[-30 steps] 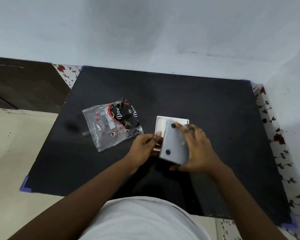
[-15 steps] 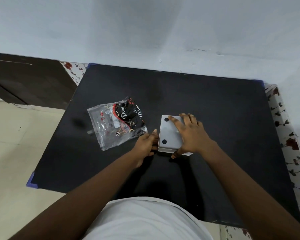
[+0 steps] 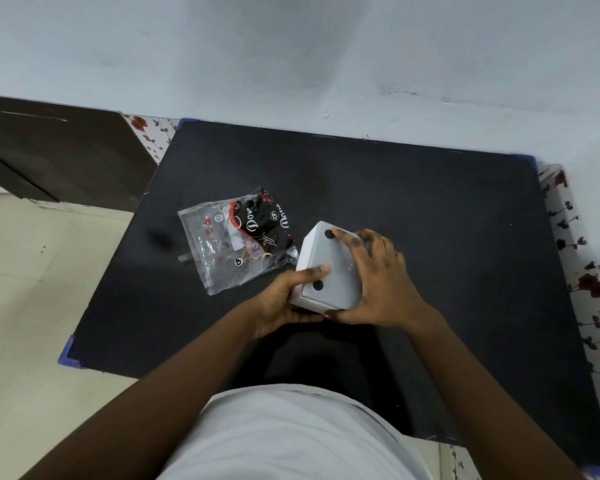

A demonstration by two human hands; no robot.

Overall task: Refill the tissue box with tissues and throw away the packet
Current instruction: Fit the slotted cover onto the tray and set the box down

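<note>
A white tissue box point(image 3: 326, 275) is held bottom-up, lifted and tilted above the black table point(image 3: 430, 209); its grey underside shows two black round feet. My left hand point(image 3: 284, 299) grips its near left corner, thumb on the underside. My right hand point(image 3: 378, 275) covers its right side with fingers spread over the top. The clear plastic packet point(image 3: 236, 237) with black and red print lies flat on the table just left of the box, crumpled, with no tissues visible inside.
The table stands against a pale wall at the back and right, with a floral-patterned strip point(image 3: 582, 271) along its right side. A dark wooden cabinet point(image 3: 56, 150) stands at the left over a cream tiled floor point(image 3: 21, 306).
The grey bottom panel was pressed down onto the box on the table; now both hands have lifted the closed box off the table and tilted it toward me.
</note>
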